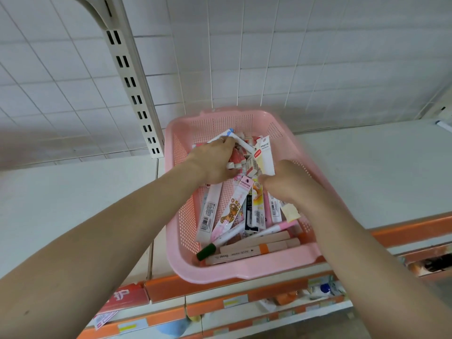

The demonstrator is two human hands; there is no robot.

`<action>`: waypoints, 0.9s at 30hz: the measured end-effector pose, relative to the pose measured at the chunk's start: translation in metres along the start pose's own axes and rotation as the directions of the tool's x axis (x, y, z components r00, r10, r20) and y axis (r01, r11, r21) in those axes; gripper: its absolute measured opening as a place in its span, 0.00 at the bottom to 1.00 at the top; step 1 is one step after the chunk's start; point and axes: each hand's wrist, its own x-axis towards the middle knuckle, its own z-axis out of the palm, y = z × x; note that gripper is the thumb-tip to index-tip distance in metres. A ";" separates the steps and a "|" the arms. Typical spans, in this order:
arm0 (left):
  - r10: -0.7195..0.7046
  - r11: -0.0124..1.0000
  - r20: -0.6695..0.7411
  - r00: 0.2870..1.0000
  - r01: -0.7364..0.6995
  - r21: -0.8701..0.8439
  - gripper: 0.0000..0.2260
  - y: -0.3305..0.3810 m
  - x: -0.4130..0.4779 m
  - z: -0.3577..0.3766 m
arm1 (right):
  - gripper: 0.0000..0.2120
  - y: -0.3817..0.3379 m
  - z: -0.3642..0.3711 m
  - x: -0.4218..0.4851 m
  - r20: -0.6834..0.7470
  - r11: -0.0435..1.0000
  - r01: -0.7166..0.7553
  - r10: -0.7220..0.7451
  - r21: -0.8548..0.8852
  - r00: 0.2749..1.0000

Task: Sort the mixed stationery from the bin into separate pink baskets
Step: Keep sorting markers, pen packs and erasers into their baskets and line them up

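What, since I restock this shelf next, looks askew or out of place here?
The pink basket sits skewed on the shelf, and its near rim seems to jut past the orange front edge. Inside, pens, markers and packets lie jumbled. Below, a red packet lies tilted.

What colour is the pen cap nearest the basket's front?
Dark green; the pen cap shows in the head view.

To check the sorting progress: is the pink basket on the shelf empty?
No, the pink basket holds many pens, markers and packets.
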 end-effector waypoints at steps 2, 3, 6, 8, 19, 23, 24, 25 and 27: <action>0.037 0.999 0.019 0.999 -0.037 0.033 0.29 0.003 -0.001 0.000 | 0.11 0.000 0.001 0.000 0.017 0.999 -0.002 0.002 -0.040 1.000; 0.052 0.998 0.020 0.998 -0.052 0.032 0.30 0.005 -0.001 0.000 | 0.10 0.000 0.001 0.000 0.024 0.998 -0.002 0.003 -0.056 1.000; 0.097 0.993 0.034 0.995 -0.095 -0.066 0.28 0.006 0.000 0.001 | 0.12 -0.004 -0.001 -0.002 0.048 0.997 0.002 0.002 -0.078 0.999; 0.120 0.989 0.086 0.989 -0.112 -0.095 0.27 0.006 0.001 0.004 | 0.10 -0.004 0.000 -0.001 0.046 0.998 0.004 -0.001 -0.061 0.999; -0.223 0.542 0.103 0.969 0.211 -0.813 0.05 0.014 -0.008 -0.023 | 0.14 0.006 -0.009 -0.005 -0.172 0.948 0.103 -0.052 0.302 0.984; -0.215 -0.153 0.375 0.902 0.348 -0.925 0.15 0.016 -0.022 -0.041 | 0.21 0.001 -0.012 -0.008 -0.228 0.849 0.218 -0.119 0.481 0.966; -0.183 -0.292 0.411 0.893 0.349 -0.890 0.17 0.015 -0.025 -0.043 | 0.19 -0.001 -0.013 -0.008 -0.237 0.826 0.231 -0.123 0.514 0.964; -0.149 -0.394 0.437 0.887 0.352 -0.849 0.17 0.016 -0.028 -0.046 | 0.18 -0.003 -0.013 -0.009 -0.239 0.807 0.245 -0.132 0.537 0.962; -0.102 -0.459 0.454 0.885 0.363 -0.811 0.12 0.022 -0.034 -0.048 | 0.20 -0.005 -0.014 -0.011 -0.234 0.778 0.270 -0.162 0.567 0.959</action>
